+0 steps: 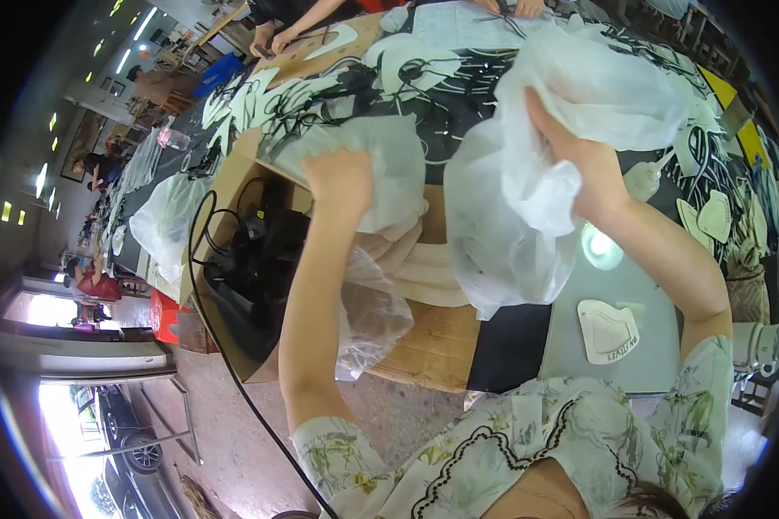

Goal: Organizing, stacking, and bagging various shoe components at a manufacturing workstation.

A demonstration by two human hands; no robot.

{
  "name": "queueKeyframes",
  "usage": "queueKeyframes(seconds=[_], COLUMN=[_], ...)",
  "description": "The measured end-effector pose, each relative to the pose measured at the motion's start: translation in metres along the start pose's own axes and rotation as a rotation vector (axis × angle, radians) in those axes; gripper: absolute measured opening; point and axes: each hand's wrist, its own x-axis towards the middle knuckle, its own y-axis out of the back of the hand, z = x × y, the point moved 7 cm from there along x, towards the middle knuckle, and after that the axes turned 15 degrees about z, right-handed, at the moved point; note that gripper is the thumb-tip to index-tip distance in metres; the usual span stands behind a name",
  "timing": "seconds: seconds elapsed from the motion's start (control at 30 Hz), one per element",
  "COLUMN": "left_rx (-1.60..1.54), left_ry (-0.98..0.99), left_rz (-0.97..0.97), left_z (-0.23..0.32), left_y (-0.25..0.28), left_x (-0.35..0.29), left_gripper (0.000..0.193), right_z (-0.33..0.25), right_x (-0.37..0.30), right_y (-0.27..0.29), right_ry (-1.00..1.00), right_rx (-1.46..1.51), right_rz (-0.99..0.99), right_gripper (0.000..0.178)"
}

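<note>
My left hand (342,183) is closed in a fist at the edge of a translucent white plastic bag (388,143), its fingertips turned out of sight. Farther right, my right hand (584,169) is bunched into a large white plastic bag (506,233); the film covers its fingers, and the bag hangs down over the table. Between the hands, under the left bag, lie stacked beige pieces (428,268) of what looks like fabric. A crumpled clear plastic bag (376,311) lies beside my left forearm.
An open cardboard box (197,298) with black items and a cable stands left. Right of centre, a cream pattern piece (608,333) rests on a grey glassy panel (567,355). Straps and white cut pieces (407,65) cover the far table. Co-workers' hands (281,39) work at the far edge.
</note>
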Motion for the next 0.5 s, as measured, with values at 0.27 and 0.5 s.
queueKeyframes(seconds=[0.27,0.5], left_rx=[-0.025,-1.345], left_ry=[-0.086,-0.507], left_rz=[0.043,0.564], left_z=[0.024,0.119], left_y=[-0.001,0.125], left_x=[-0.001,-0.077], left_gripper=[0.042,0.081], right_z=[-0.017,-0.040], right_x=[-0.026,-0.095], right_y=[0.031,0.038], right_ry=[0.164,0.756], right_rx=[-0.169,-0.389], right_rz=[-0.356,-0.259], right_gripper=[0.047,0.042])
